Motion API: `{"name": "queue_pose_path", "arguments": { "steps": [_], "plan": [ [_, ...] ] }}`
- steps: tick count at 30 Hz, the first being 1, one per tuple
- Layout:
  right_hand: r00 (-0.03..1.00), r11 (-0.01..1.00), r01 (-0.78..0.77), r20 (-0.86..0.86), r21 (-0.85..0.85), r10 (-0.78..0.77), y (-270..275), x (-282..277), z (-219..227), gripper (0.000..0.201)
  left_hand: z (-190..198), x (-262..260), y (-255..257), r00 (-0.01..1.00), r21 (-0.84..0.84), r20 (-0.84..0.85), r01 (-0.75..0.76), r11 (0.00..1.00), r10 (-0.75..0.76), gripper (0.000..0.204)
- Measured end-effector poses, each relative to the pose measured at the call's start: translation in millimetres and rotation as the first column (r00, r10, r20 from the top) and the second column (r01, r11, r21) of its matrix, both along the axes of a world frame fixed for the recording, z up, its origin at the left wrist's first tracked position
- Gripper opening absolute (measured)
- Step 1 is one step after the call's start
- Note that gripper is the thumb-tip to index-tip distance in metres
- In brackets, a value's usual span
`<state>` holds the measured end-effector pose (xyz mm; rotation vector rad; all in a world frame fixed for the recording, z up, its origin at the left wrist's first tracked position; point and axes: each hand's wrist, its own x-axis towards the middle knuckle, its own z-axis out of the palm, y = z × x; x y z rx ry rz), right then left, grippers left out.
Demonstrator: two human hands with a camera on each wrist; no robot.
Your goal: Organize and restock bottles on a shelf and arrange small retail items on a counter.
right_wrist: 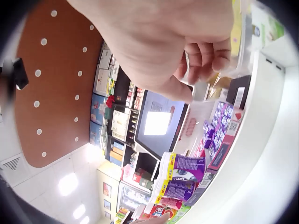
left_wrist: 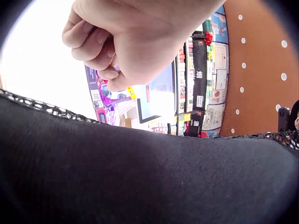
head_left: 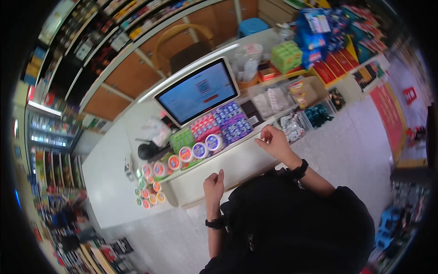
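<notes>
My left hand (head_left: pixel 213 187) is above the near edge of a long white ledge (head_left: pixel 237 162), its thumb up and its fingers curled in loosely. Nothing shows in its grasp in the left wrist view. Farther right, my right hand (head_left: pixel 276 145) hovers by the ledge's right end with fingers bent and apart, holding nothing visible. Behind the ledge stand round tubs with purple lids (head_left: pixel 213 142) and orange lids (head_left: pixel 174 162). Purple packs (head_left: pixel 235 125), red packs (head_left: pixel 204 127) and green packs (head_left: pixel 182 139) lie behind the tubs.
A tilted screen (head_left: pixel 196 91) stands behind the packs. Clear bins with wrapped packets (head_left: pixel 273 101) sit to its right, past my right hand. Smaller stacked tubs (head_left: pixel 146 194) stand at the ledge's left end. Blue bags (head_left: pixel 315 34) and red boxes (head_left: pixel 335 66) crowd the far right corner.
</notes>
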<state>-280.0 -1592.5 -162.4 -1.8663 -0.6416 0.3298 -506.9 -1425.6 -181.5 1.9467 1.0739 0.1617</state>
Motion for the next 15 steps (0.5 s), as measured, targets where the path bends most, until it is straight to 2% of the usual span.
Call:
{"name": "queue_pose_path", "arguments": {
  "steps": [2, 3, 7, 15],
  "plan": [
    [0.994, 0.987, 0.112, 0.026, -0.115, -0.110, -24, 5, -4, 0.023, 8, 13, -4, 0.996, 0.006, -0.069, 0.053, 0.999, -0.052, 0.050],
    [0.982, 0.982, 0.185, 0.037, -0.038, -0.183, -33, 5, -7, 0.024, 9, 20, -6, 0.993, -0.001, -0.085, 0.081, 0.997, -0.081, 0.051],
    [0.951, 0.952, 0.305, 0.058, -0.035, -0.303, -76, 12, -19, 0.022, 9, 47, -17, 0.975, 0.034, -0.075, 0.212, 0.977, -0.209, 0.051],
    [0.887, 0.885, 0.460, -0.005, -0.079, -0.461, -145, 17, -25, 0.026, 7, 93, -52, 0.923, 0.003, -0.063, 0.382, 0.924, -0.381, 0.043]
  ]
}}
